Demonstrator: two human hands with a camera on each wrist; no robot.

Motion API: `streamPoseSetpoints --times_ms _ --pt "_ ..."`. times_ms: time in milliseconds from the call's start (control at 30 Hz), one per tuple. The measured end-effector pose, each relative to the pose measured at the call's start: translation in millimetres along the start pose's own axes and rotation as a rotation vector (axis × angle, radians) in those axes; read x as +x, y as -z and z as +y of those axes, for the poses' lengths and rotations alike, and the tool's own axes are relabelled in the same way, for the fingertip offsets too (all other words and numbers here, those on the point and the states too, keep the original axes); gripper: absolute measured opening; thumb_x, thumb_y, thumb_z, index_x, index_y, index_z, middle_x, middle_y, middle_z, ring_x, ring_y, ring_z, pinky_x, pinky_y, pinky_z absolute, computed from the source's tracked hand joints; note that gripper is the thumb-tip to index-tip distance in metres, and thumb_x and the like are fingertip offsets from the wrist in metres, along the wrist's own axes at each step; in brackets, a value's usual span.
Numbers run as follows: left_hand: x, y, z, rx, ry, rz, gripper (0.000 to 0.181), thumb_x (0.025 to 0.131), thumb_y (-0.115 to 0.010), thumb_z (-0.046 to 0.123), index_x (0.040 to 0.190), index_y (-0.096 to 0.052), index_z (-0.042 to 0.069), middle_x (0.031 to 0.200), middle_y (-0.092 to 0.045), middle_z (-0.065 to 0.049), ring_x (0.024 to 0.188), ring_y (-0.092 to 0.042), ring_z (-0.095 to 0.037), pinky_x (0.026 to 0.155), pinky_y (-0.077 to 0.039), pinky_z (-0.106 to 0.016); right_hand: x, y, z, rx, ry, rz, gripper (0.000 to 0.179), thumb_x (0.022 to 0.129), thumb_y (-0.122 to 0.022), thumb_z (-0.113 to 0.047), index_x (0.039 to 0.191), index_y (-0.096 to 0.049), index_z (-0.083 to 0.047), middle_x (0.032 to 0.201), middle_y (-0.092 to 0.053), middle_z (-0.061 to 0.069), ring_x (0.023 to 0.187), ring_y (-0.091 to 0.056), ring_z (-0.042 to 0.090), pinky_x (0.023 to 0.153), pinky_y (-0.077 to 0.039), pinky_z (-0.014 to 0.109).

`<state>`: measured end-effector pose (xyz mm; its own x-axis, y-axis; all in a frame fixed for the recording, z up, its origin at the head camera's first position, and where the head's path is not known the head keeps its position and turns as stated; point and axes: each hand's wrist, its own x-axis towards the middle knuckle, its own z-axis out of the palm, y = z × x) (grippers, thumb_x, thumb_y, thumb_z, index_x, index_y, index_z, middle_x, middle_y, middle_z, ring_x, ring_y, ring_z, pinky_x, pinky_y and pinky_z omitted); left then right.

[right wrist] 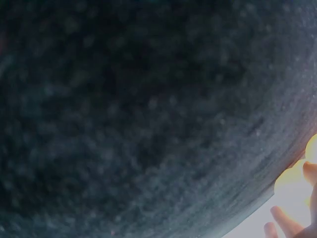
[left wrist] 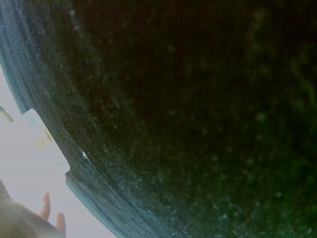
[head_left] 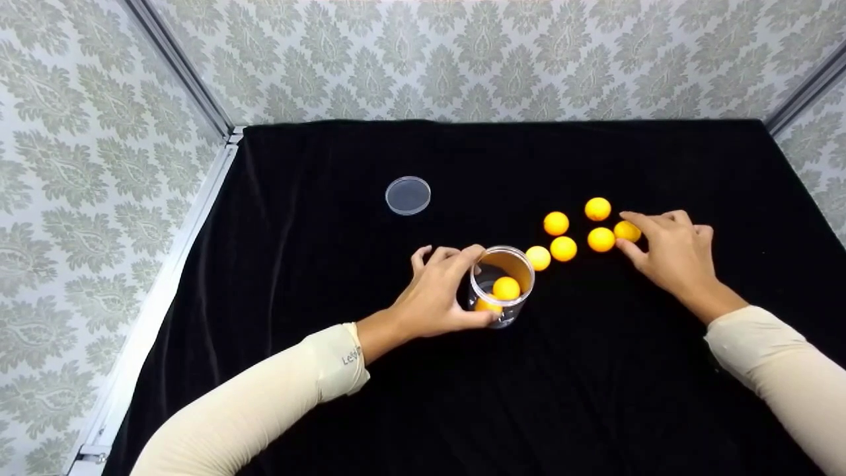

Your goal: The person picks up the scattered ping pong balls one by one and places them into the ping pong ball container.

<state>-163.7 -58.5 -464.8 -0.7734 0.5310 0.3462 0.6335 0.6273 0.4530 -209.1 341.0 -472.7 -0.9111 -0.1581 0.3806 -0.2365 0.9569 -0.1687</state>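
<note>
A clear round plastic jar (head_left: 505, 316) stands open-topped on the black cloth, with two orange ping-pong balls (head_left: 506, 288) visible inside. My left hand (head_left: 433, 291) grips it from the left, thumb on the near side and fingers at the far rim. To the right, my right hand (head_left: 677, 254) pinches an orange ping-pong ball (head_left: 627, 231) between thumb and forefinger, at the right end of a loose group. Several more orange balls (head_left: 601, 239) lie between that hand and the jar. Overexposure washes out the balls (right wrist: 292, 191) beside the fingers in the right wrist view.
A clear round lid (head_left: 408, 196) lies flat on the cloth behind the jar, to the left. Black cloth (head_left: 317, 198) covers the table. Patterned panels (head_left: 436, 66) in metal framing (head_left: 178, 59) enclose its back and sides.
</note>
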Motion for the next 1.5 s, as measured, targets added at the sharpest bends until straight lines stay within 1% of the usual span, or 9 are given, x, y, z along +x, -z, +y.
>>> streamPoseSetpoints --times_ms 567,767,867,1033,1233,1367,1500 --pt "1.2 -1.4 0.3 -0.001 -0.002 0.001 0.087 0.068 -0.080 0.062 0.140 -0.049 0.025 0.107 -0.064 0.009 0.117 -0.054 -0.016 0.108 -0.026 -0.065 -3.9 -3 3 0.001 0.020 0.044 0.040 0.088 -0.079 -0.030 0.126 -0.070 -0.020 0.109 -0.076 0.011 0.101 -0.059 0.039 0.074 -0.036 0.060" --pt "1.1 -1.6 0.0 0.002 0.001 -0.006 0.087 0.069 -0.079 0.064 0.141 -0.049 0.026 0.114 -0.064 0.009 0.118 -0.054 -0.016 0.109 -0.025 -0.066 -3.8 -1 3 0.004 0.014 0.064 0.040 0.088 -0.079 -0.030 0.126 -0.070 -0.020 0.108 -0.076 0.011 0.100 -0.059 0.039 0.074 -0.036 0.060" --pt "0.4 -1.6 -0.1 0.003 0.003 -0.011 0.088 0.070 -0.078 0.065 0.142 -0.048 0.025 0.116 -0.065 0.008 0.118 -0.054 -0.016 0.109 -0.024 -0.066 -4.3 1 2 0.012 0.009 0.076 0.040 0.088 -0.079 -0.029 0.126 -0.070 -0.019 0.107 -0.076 0.014 0.100 -0.059 0.039 0.074 -0.035 0.059" --pt "-0.6 -1.3 -0.3 0.009 0.004 -0.012 0.088 0.070 -0.078 0.065 0.142 -0.048 0.024 0.113 -0.064 0.008 0.119 -0.054 -0.016 0.109 -0.024 -0.066 -4.8 4 -1 0.027 0.010 0.095 0.041 0.088 -0.079 -0.030 0.127 -0.070 -0.018 0.107 -0.075 0.019 0.099 -0.060 0.041 0.073 -0.035 0.059" --pt "-0.1 -0.6 -0.8 0.001 -0.002 -0.008 0.088 0.070 -0.079 0.063 0.142 -0.048 0.024 0.122 -0.065 0.007 0.119 -0.054 -0.017 0.109 -0.024 -0.066 -3.0 9 -9 0.047 0.031 0.135 0.043 0.088 -0.080 -0.029 0.128 -0.070 -0.018 0.106 -0.075 0.019 0.099 -0.061 0.040 0.072 -0.036 0.058" --pt "0.0 -0.8 -1.2 -0.003 0.001 -0.011 0.087 0.070 -0.080 0.062 0.141 -0.048 0.025 0.115 -0.065 0.006 0.118 -0.054 -0.017 0.109 -0.024 -0.066 0.1 14 -19 0.065 0.065 0.178 0.042 0.087 -0.081 -0.029 0.126 -0.071 -0.018 0.105 -0.076 0.018 0.098 -0.062 0.040 0.071 -0.038 0.057" --pt "0.3 -1.0 -1.4 -0.005 0.002 -0.011 0.086 0.069 -0.079 0.062 0.140 -0.048 0.025 0.110 -0.065 0.006 0.118 -0.054 -0.016 0.109 -0.024 -0.065 3.3 19 -37 0.102 0.102 0.217 0.041 0.085 -0.082 -0.030 0.124 -0.073 -0.017 0.102 -0.077 0.016 0.096 -0.063 0.038 0.072 -0.039 0.056"
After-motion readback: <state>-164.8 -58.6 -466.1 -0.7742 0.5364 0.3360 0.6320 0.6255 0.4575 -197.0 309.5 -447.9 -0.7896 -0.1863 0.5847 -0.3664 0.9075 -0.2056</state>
